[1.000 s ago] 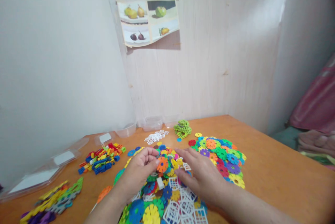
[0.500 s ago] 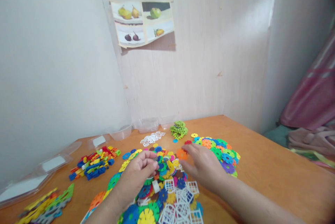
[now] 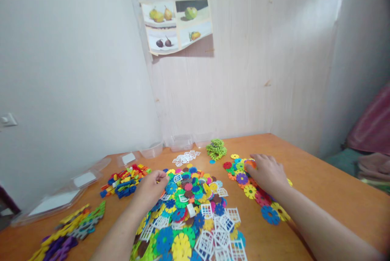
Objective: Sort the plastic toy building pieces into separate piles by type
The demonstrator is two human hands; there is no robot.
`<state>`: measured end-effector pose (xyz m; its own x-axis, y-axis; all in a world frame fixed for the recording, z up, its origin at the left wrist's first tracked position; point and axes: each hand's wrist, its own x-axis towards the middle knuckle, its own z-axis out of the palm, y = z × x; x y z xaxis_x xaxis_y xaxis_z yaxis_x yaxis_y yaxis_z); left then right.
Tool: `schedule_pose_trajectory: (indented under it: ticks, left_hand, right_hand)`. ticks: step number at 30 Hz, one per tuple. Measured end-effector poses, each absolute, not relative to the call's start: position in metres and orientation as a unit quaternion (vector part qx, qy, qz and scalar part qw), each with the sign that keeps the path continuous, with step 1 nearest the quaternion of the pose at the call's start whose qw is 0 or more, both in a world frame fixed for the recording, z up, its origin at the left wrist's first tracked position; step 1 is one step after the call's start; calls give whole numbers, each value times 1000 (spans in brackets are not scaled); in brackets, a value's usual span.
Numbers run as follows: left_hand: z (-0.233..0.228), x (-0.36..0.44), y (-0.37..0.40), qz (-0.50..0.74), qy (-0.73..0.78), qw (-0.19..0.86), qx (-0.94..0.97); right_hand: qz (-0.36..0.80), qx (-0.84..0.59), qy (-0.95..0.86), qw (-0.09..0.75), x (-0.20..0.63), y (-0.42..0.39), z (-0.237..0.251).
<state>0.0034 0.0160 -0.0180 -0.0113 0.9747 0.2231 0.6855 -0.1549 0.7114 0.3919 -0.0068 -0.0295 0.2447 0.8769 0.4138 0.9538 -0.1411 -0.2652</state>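
Grip check: my right hand (image 3: 268,171) lies palm down over the sorted spread of flower discs (image 3: 258,190) on the right, fingers curled over an orange disc (image 3: 250,164) at its far edge; whether that grip is closed on it or only resting on it, I cannot tell. Forearm runs in from the lower right, low across the bench (image 3: 319,196).

Left hand (image 3: 150,190) now: fingers loosely curled, fingertips pressing into the left edge of the big mixed pile (image 3: 190,212), thumb towards the wall. Nothing visibly pinched there; I can't tell if that grip holds a piece. Forearm comes straight up from the bottom edge.

Between my hands, the mixed pile sits in the middle of the bench, coloured discs tangled with white window pieces. Left of it, a heap of small bricks (image 3: 124,179). Nearer, at the left edge, a pile of long flat pieces (image 3: 73,230). Far side, near the wall: a small green cluster (image 3: 216,149), and beside it a patch of white squares (image 3: 185,157).
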Motion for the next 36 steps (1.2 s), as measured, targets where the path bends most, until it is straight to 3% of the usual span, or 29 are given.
schedule_pose_trajectory:
  ticks: [8, 14, 20, 25, 31, 36]
  left_hand:
    - [-25, 3, 15, 228, 608, 80, 757]
    - [-28, 6, 17, 254, 608, 99, 746]
    - [-7, 25, 2, 360, 591, 198, 694]
    - [3, 54, -22, 386, 527, 359, 667]
    - [-7, 81, -42, 328, 414, 534, 660]
    - [-8, 86, -46, 315, 390, 573, 649]
  right_hand:
    - [-89, -675, -677, 279, 370, -15, -28]
    - [-91, -636, -703, 304, 362, -17, -31]
    - [-67, -565, -741, 357, 345, -27, -29]
    - [-6, -493, -787, 371, 312, -55, -22]
    - [60, -417, -852, 311, 286, -77, -18]
    - [83, -421, -861, 273, 285, -79, -13]
